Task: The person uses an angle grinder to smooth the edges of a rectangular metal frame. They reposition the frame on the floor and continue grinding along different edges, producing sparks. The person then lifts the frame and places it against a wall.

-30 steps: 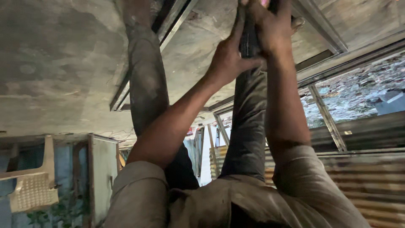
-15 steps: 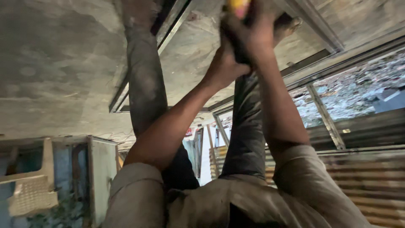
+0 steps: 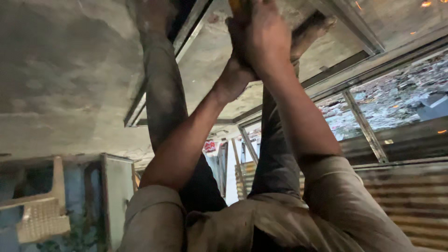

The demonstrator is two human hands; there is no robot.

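Head view, upside down: right hand and left hand pressed together, wrapped round a small yellow-tipped hard tool, mostly hidden, at top edge by bare foot. Looks rigid, light; grip its body. Sparks nearby.

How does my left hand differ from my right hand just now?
The right hand reaches farther, its back to the camera, closed over a yellow-orange thing at the picture's top edge. The left hand sits nearer, tucked against the right wrist. The right hand shows almost whole; the left hand's grip is hidden. Both are bare and pressed together.
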